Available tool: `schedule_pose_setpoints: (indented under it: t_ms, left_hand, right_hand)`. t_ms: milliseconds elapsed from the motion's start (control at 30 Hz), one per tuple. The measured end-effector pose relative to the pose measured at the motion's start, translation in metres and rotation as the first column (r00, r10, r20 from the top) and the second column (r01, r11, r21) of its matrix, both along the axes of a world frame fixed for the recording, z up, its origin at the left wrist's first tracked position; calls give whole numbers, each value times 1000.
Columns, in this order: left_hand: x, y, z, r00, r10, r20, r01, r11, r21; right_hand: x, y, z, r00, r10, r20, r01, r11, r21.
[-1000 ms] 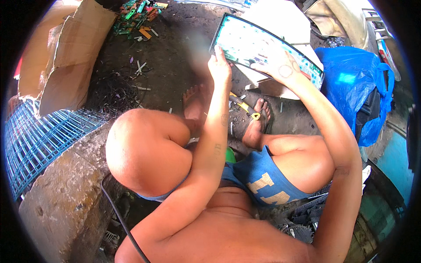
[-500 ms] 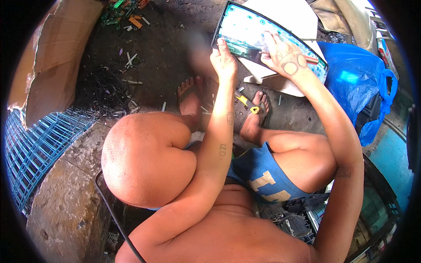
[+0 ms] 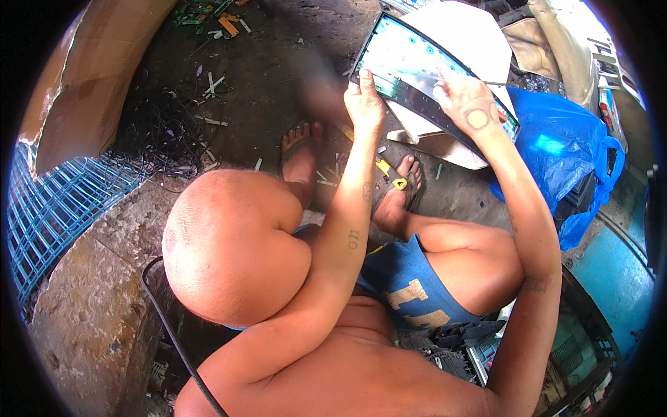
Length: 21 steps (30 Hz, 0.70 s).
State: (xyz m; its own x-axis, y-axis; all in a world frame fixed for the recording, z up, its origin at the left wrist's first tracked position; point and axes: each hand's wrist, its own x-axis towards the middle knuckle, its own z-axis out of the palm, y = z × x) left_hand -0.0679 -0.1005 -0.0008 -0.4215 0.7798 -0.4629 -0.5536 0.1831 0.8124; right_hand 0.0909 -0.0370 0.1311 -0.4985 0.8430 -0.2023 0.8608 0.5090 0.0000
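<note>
An opened keyboard, a long black frame holding a shiny pale membrane sheet with blue dots, lies tilted at the upper right. My left hand is closed on its near left edge, thumb on top. Over the middle of the sheet, my right hand has its fingers bent in. The right fingertips are close to the sheet or touching it; anything between them is hidden. A yellow-handled cutter lies by my right foot.
White panels lie under and beyond the keyboard. A full blue plastic bag stands at the right. On the left are tangled black wires, a blue wire grid and cardboard. Small scraps litter the far floor.
The keyboard sits slightly farther right and lower in the picture. My right hand's fingers, stretched over the sheet before, are now bent in. A reddish handle-like piece beside that hand no longer shows.
</note>
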Motion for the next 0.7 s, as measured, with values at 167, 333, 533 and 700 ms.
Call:
schedule_pose_setpoints:
  t_ms: [167, 333, 533, 700]
  left_hand:
    - [6, 3, 9, 992, 123, -23, -120, 987, 104]
    - [11, 5, 10, 973, 188, -135, -177, 980, 91]
    - [15, 8, 8, 947, 265, -180, -227, 953, 202]
    - [13, 7, 11, 929, 283, -238, -250, 955, 162]
  right_hand:
    - [18, 26, 29, 934, -286, -215, 325, 929, 179]
    - [43, 40, 56, 890, -349, -292, 442, 815, 375]
    - [58, 39, 74, 871, -468, -147, 489, 802, 344]
    - [71, 32, 86, 880, -439, -179, 474, 794, 381]
